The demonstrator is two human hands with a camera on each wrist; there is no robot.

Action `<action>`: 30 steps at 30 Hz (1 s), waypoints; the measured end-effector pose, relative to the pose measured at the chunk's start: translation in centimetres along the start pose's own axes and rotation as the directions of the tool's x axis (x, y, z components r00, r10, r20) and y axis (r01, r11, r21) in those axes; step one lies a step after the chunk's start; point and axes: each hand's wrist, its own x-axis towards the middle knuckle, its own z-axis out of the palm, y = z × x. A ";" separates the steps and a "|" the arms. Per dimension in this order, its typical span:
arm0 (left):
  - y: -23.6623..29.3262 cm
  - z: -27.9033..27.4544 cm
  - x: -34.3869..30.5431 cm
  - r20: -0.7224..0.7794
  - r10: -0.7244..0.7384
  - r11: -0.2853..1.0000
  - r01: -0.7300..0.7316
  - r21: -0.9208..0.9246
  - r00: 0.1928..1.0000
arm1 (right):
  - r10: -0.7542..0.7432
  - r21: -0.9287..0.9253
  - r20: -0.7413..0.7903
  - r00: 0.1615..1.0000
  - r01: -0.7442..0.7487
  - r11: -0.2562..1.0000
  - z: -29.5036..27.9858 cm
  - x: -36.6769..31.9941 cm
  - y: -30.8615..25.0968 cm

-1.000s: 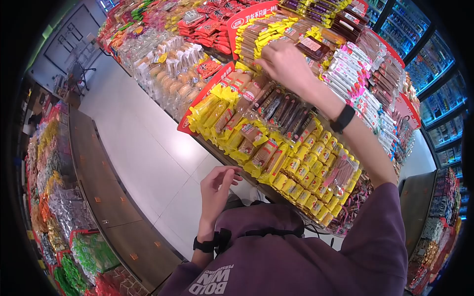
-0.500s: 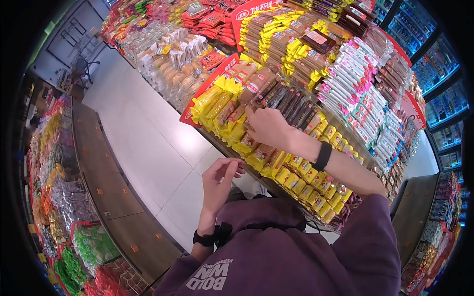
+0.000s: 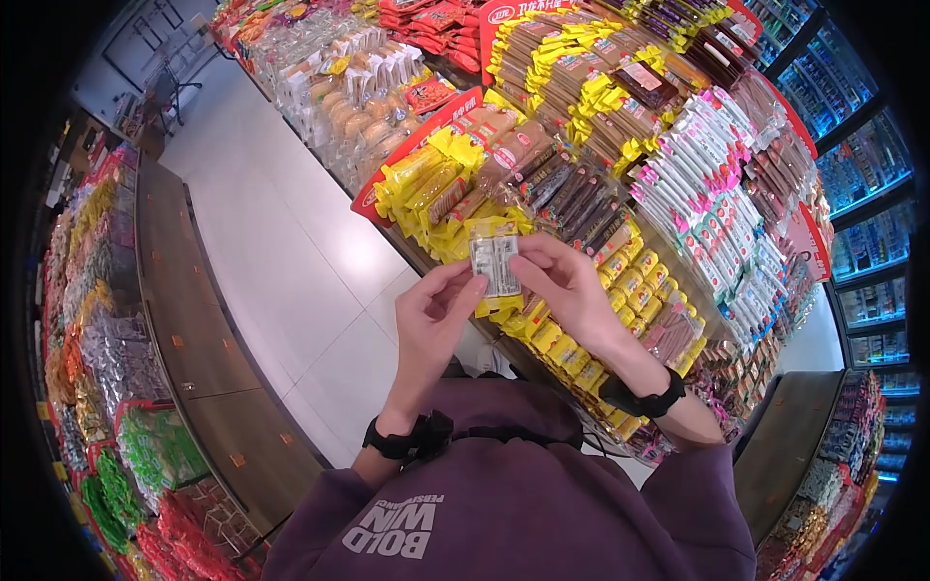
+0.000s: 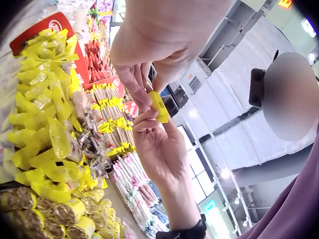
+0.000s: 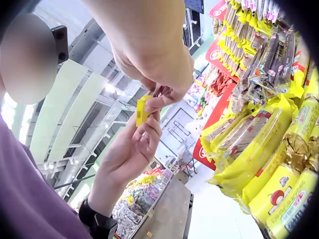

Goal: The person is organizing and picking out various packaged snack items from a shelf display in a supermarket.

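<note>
In the head view both hands hold a small yellow packet (image 3: pixel 497 264) with a pale printed label, above the front edge of the snack display. The left hand (image 3: pixel 433 315) pinches its left edge between thumb and fingers; the right hand (image 3: pixel 567 289) pinches its right edge. From the left wrist view, the packet (image 4: pixel 159 106) shows as a narrow yellow end between the fingertips of both hands. The right wrist view also shows its yellow end (image 5: pixel 142 110) pinched there. Behind the packet lie yellow-wrapped snacks (image 3: pixel 426 194).
Dark-wrapped sticks (image 3: pixel 578 201) and pink-and-white sticks (image 3: pixel 693 174) fill the display beyond the right hand. Small yellow rolls (image 3: pixel 644 290) lie beside the right forearm. A pale floor aisle (image 3: pixel 291 252) runs at the left, with a brown shelf unit (image 3: pixel 208 358) along it.
The right hand has come back from the far packs toward the body and now holds a packet. The left hand has risen slightly toward the right and taken hold of it too.
</note>
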 end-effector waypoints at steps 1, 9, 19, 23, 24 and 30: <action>0.5 0.3 0.1 0.010 -0.006 1.000 0.006 -0.017 1.000 | 0.001 0.004 -0.013 1.000 0.000 1.000 -0.1 -0.5 -0.1; 1.7 1.5 0.3 0.073 0.024 1.000 -0.025 0.004 0.997 | -0.023 -0.012 -0.157 0.987 0.022 1.000 -0.3 -2.3 -1.0; 2.8 1.4 1.3 0.122 0.279 0.917 -0.302 0.261 0.953 | -0.225 -0.174 -0.174 0.959 0.195 0.965 -0.4 -2.6 -1.6; 4.1 2.3 0.9 0.007 0.096 0.995 -0.096 -0.016 0.995 | -0.047 0.138 -0.158 0.986 0.069 0.988 -0.2 -2.6 -1.9; 4.1 2.2 0.8 0.021 0.084 0.996 -0.083 -0.022 0.996 | -0.011 0.192 -0.151 0.988 0.040 0.980 -0.2 -2.7 -2.2; 4.0 1.8 0.7 0.049 0.053 0.997 -0.050 -0.064 0.997 | -0.004 0.279 -0.139 0.990 0.043 0.959 0.1 -2.8 -2.7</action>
